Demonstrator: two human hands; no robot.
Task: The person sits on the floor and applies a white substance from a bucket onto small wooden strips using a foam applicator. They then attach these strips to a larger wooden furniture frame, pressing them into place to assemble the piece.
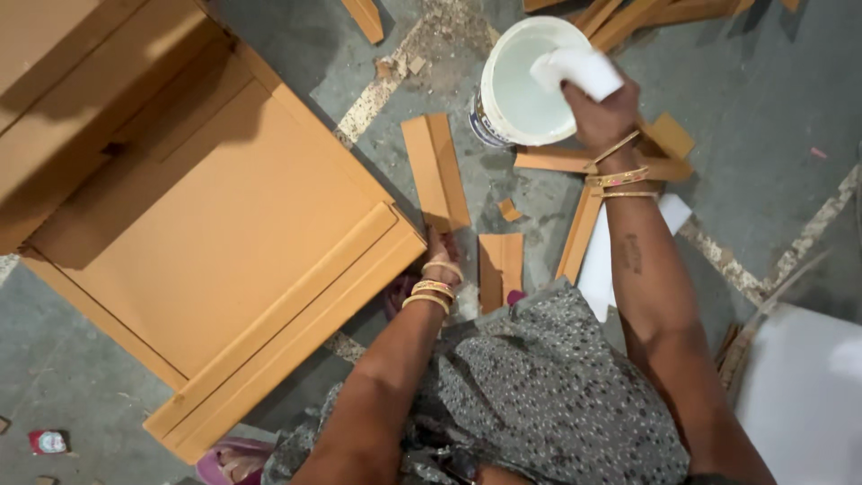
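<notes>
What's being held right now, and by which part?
The right hand clutches a white cloth by its lower end, over the white bucket. The left hand is mostly hidden; its grip cannot be told.

Left side: the large brown panel piece (215, 233) fills it from the top edge down to the lower middle, blocking any low pass there.
Left hand (440, 256): sits in the narrow gap between the panel piece's corner and a small brown offcut (500, 268).
Centre floor (503, 193): a strip offcut (435, 169) lies near the corner; bare patches run around it.
Right hand (603, 112): over the white bucket (525, 85), whose rim and wall stand in the way.
Below the bucket: crossed wood strips (584, 193) clutter the floor.
Right: grey floor (763, 135) lies open.
Lower right: a white board (804, 395) blocks the corner.
</notes>
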